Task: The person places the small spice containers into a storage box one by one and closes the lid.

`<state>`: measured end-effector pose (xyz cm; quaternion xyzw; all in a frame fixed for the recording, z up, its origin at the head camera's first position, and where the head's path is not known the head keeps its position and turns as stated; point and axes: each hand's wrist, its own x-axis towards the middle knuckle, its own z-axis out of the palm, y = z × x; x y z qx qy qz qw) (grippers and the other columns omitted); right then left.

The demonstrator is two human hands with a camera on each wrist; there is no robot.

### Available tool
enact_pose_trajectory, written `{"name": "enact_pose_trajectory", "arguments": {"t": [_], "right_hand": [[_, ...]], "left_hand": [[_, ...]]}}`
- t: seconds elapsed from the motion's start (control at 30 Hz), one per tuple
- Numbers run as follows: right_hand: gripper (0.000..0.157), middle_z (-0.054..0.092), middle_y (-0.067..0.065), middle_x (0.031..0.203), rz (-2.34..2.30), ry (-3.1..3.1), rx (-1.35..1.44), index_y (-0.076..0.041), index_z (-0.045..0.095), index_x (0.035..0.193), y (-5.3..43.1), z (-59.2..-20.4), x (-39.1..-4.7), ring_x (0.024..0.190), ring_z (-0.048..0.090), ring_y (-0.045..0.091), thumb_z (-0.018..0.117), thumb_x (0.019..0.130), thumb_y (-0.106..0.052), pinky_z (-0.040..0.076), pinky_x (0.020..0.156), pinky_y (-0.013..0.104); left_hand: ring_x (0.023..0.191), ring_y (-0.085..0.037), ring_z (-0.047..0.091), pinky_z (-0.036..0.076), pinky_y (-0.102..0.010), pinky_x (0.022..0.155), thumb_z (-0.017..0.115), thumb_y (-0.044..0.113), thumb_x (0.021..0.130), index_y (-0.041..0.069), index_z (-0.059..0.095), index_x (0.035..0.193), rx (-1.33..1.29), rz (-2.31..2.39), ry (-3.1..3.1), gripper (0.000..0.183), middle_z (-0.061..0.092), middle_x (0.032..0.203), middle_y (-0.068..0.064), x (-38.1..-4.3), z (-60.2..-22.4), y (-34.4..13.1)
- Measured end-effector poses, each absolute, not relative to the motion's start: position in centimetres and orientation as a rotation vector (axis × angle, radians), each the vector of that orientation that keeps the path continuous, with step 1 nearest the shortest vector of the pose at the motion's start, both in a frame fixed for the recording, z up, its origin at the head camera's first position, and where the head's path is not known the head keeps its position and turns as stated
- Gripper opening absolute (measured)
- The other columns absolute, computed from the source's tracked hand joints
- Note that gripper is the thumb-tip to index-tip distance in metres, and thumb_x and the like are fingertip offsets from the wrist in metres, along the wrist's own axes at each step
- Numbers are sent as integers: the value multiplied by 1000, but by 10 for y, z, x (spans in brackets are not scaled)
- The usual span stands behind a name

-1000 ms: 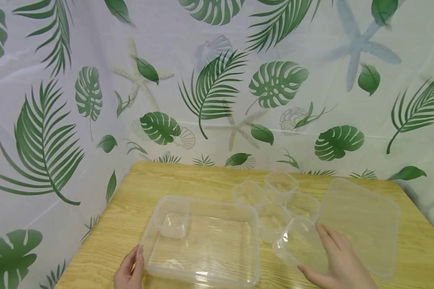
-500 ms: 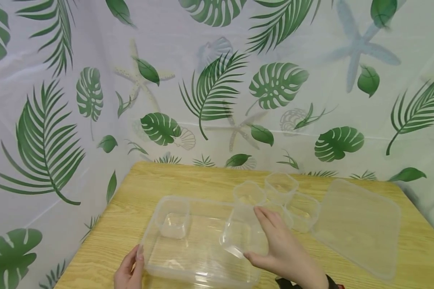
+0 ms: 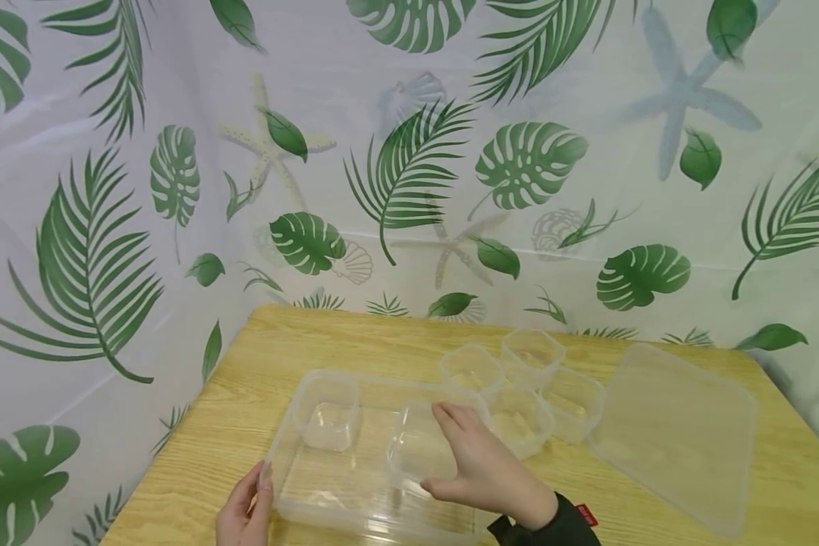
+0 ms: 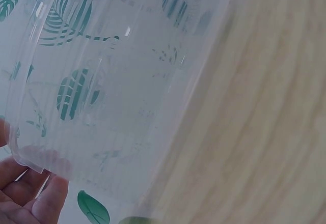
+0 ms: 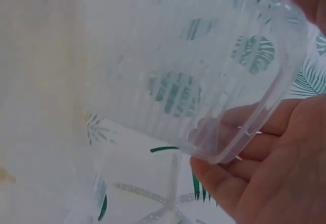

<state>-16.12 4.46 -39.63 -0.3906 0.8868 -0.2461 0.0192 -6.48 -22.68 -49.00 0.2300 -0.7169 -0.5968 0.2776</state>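
Observation:
A large clear plastic food container (image 3: 341,493) lies on the wooden table. My left hand (image 3: 246,508) grips its left rim, fingers curled at the corner in the left wrist view. Inside it, in the far left corner, stands a small clear container (image 3: 329,417). My right hand (image 3: 481,466) holds a second small clear container (image 5: 173,71) between thumb and fingers; in the head view it overlaps the right half of the large one. The right wrist view shows fingertips (image 5: 209,173) around its rim.
Several small clear tubs (image 3: 471,368) cluster behind and right of the large container. Farther right a flat frosted lid (image 3: 676,432) lies on the table (image 3: 280,341). A leaf-patterned curtain (image 3: 355,91) hangs along the back and left.
My right hand has carried the small container leftward from beside the lid to over the large container. My left hand has stayed at the rim.

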Motion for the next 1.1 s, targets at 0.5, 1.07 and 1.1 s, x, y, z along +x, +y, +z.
{"name": "enact_pose_trajectory", "arguments": {"t": [0.5, 1.07, 1.1], "right_hand": [[79, 36, 28, 127, -640, 2621, -1246, 13, 33, 129, 53, -415, -174, 117, 35, 36, 67, 76, -35, 41, 88, 43], [81, 32, 28, 132, -615, 2607, -1197, 12, 32, 130, 54, -434, -177, 120, 32, 38, 66, 76, -38, 36, 93, 46], [81, 32, 28, 131, -613, 2610, -1202, 12, 32, 130, 54, -435, -177, 120, 32, 38, 67, 76, -38, 37, 92, 46]], "left_hand": [[105, -14, 48, 41, -9, 76, 47, 15, 92, -6, 50, 120, 710, -1609, -2056, 35, 54, 114, -22, -65, -487, -228], [108, -23, 47, 42, -11, 78, 48, 11, 92, -6, 50, 120, 698, -1596, -2052, 33, 54, 113, -23, -65, -487, -228], [108, -23, 47, 42, -10, 77, 48, 10, 92, -6, 50, 120, 698, -1598, -2053, 33, 54, 113, -23, -65, -488, -228]]}}
